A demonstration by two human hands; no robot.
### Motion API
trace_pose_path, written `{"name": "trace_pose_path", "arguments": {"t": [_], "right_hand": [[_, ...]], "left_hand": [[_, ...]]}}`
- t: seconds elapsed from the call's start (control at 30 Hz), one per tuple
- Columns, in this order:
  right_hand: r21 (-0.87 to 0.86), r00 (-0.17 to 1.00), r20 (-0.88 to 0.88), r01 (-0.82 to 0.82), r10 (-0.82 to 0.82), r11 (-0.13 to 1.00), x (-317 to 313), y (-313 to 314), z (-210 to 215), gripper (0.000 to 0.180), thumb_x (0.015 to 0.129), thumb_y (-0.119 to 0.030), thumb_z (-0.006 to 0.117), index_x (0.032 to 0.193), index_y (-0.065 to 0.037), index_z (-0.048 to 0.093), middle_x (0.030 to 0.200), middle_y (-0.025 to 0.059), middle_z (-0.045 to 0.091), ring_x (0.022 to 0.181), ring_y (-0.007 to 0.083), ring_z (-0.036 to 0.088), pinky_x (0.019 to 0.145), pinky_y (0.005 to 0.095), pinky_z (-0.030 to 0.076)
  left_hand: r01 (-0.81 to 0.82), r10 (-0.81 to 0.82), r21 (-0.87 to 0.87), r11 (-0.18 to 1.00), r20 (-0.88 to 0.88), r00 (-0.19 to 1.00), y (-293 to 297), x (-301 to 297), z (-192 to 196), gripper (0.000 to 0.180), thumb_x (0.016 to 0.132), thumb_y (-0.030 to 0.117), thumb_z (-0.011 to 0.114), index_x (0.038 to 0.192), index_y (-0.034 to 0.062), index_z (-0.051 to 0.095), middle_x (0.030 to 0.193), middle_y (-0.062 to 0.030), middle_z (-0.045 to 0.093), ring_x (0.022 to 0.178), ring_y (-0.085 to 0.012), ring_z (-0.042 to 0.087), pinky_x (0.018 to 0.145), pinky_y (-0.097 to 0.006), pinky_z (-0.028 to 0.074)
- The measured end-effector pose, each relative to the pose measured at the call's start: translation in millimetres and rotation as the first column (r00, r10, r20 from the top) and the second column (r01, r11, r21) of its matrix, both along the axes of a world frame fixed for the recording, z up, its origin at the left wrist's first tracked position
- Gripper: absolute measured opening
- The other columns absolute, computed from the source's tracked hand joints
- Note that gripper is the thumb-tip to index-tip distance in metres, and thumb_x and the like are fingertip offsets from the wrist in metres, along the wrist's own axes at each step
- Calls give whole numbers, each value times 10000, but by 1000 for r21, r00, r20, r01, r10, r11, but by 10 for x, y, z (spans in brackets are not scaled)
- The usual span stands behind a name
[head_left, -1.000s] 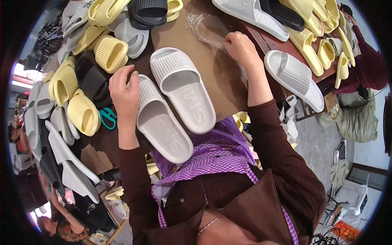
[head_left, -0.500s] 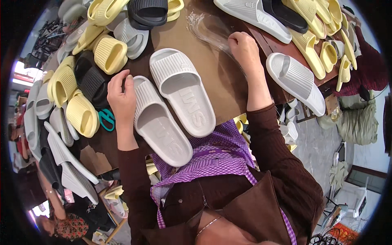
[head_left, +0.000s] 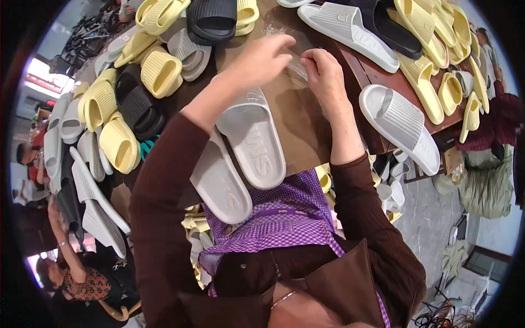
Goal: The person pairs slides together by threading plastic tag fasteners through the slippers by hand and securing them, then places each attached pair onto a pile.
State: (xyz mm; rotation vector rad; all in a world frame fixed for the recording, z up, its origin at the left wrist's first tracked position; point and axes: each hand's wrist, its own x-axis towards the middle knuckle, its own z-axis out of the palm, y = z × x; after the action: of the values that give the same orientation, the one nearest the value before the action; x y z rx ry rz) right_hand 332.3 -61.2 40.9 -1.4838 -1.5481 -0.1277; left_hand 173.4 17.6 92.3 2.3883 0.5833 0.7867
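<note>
Two light grey slide sandals lie side by side in front of me: a right-hand slide (head_left: 256,142) and a left-hand slide (head_left: 221,183), which my left forearm partly covers. My left hand (head_left: 262,61) reaches over their toe ends, fingers stretched and apart. Facing it, my right hand (head_left: 326,79) has thumb and forefinger pinched together; whatever they hold is too thin to make out. Between the hands, thin clear plastic strands (head_left: 296,70) lie on the brown board (head_left: 306,123).
Yellow slides (head_left: 159,74) and black slides (head_left: 136,104) are heaped at left. More slides crowd the right, including a grey one (head_left: 402,128) overhanging the table edge. Teal-handled scissors (head_left: 146,147) lie partly hidden beside my left sleeve. Another person (head_left: 82,281) is at lower left.
My left hand has moved from beside the left-hand slide up and right, toward my right hand. The right hand has shifted only slightly. My left forearm now crosses the slides.
</note>
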Motion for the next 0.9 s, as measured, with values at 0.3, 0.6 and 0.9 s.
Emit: {"name": "trace_pose_path", "arguments": {"t": [0.3, 0.6, 0.9], "right_hand": [[-299, 994, -9, -102, 105, 949, 66, 15, -210, 121, 773, -96, 601, 872, -28, 607, 864, 155, 598, 809, 326, 584, 710, 370, 469], [-338, 978, 194, 139, -76, 931, 215, 136, -464, 105, 778, -113, 575, 853, -41, 593, 885, 154, 595, 872, 345, 572, 753, 426, 465], [-383, 964, 181, 253, -196, 889, 142, 175, -405, 98, 794, -124, 559, 837, -38, 577, 912, 168, 598, 880, 356, 569, 755, 430, 467]], "left_hand": [[-3, -17, -75, 997, -265, 964, 366, 99, -294, 232, 791, 164, 572, 890, -38, 628, 799, -105, 649, 720, -166, 598, 673, -307, 471], [-232, 400, -497, 836, 263, 878, 542, -522, 254, 208, 796, 143, 591, 890, -39, 628, 631, -22, 559, 495, -83, 483, 449, -238, 379], [-102, 555, -632, 769, 580, 596, 473, -1666, 513, 166, 823, 93, 590, 917, -44, 594, 578, 25, 459, 444, -58, 376, 425, -210, 334]]}}
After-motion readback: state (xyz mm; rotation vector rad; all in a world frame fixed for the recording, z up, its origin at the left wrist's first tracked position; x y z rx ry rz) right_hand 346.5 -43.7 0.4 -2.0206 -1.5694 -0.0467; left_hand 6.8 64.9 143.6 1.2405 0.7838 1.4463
